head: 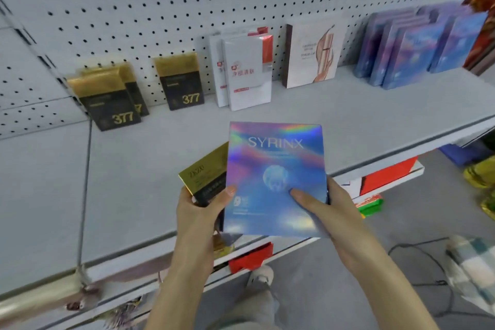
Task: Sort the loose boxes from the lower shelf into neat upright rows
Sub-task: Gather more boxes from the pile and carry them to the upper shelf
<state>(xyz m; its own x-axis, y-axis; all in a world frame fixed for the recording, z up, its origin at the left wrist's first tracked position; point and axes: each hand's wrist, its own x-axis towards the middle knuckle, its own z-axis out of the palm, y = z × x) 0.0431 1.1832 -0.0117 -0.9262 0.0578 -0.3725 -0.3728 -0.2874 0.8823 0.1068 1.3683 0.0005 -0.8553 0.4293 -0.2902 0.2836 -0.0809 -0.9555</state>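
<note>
Gripping a shiny blue SYRINX box (276, 169) with right hand (334, 214) fingers (302, 195), a gold-and-black box (206, 177) with left hand (195, 211) fingers. Beyond the fingers, black boxes (111, 104) marked 377.

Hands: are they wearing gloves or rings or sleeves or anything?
No gloves. The left hand and the right hand are both bare, and no ring, watch or bracelet shows. The thumbnails look plain and unpainted. The left forearm and the right forearm are bare too, right down to the bottom of the picture, so no sleeve is in view.
</note>
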